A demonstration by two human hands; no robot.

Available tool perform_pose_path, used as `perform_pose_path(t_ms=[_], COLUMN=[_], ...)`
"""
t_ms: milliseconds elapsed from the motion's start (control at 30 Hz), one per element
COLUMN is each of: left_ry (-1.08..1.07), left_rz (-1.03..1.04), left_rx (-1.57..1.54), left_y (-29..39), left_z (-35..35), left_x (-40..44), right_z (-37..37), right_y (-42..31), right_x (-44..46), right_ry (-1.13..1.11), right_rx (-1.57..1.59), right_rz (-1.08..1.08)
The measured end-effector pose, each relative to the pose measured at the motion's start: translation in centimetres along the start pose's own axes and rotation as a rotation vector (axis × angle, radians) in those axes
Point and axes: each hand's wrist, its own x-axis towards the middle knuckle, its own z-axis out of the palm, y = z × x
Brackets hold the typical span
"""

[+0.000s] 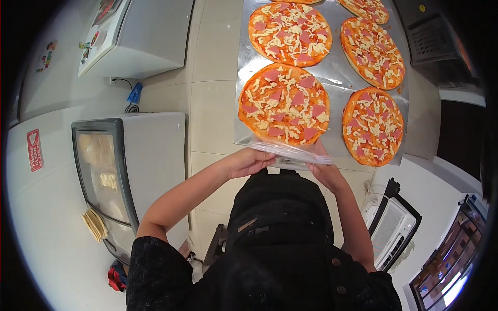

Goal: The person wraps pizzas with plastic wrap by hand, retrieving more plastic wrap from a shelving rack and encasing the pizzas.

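Observation:
A clear plastic bag [290, 151] is stretched between my hands at the near edge of the metal table [332, 85]. My left hand [251, 161] pinches its left end, fingers closed. On the other end, my right hand [322, 165] is closed round the plastic, its fingers partly hidden. Just beyond the bag lies a round pizza [284, 103] with cheese strips and pink ham pieces; its near rim touches or sits right behind the plastic. Another pizza [372, 126] is to the right of it, near the table's right edge.
More pizzas [290, 34] [372, 53] lie farther up the table. A glass-topped chest freezer [155, 160] stands at the left, with a white cabinet [150, 39] beyond. A dark appliance [430, 44] is at the upper right, and a white device [391, 230] sits lower right.

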Motion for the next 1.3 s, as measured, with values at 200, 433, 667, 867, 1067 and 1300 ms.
perform_pose_path(t_ms=[200, 433, 667, 867, 1067, 1300], left_ry=[0.019, -0.016, 0.079, 0.185, 0.439, 0.438], left_rz=[-0.034, -0.014, 0.113, 0.341, 0.585, 0.580], left_rx=[0.030, 0.209, 0.307, 0.076, -0.118, -0.075], left_y=[0.9, 2.1, 0.9, -1.6, -2.0, -1.0], left_z=[0.7, -0.8, -0.9, 0.2, 3.2, 1.9], left_x=[-0.7, -0.6, -0.1, 0.4, 0.9, 1.8], right_z=[2.1, 1.5, 0.6, 2.4, 4.7, 7.2], right_y=[-2.9, -3.6, -2.8, -3.1, -1.6, -1.3], right_x=[-0.9, 1.6, 2.4, 1.1, 1.0, 2.5], right_ry=[-0.009, -0.175, -0.145, -0.132, 0.015, 0.112], right_rx=[-0.241, -0.563, -0.481, -0.081, 0.002, 0.085], right_rz=[0.033, -0.041, 0.004, -0.020, -0.210, -0.520])
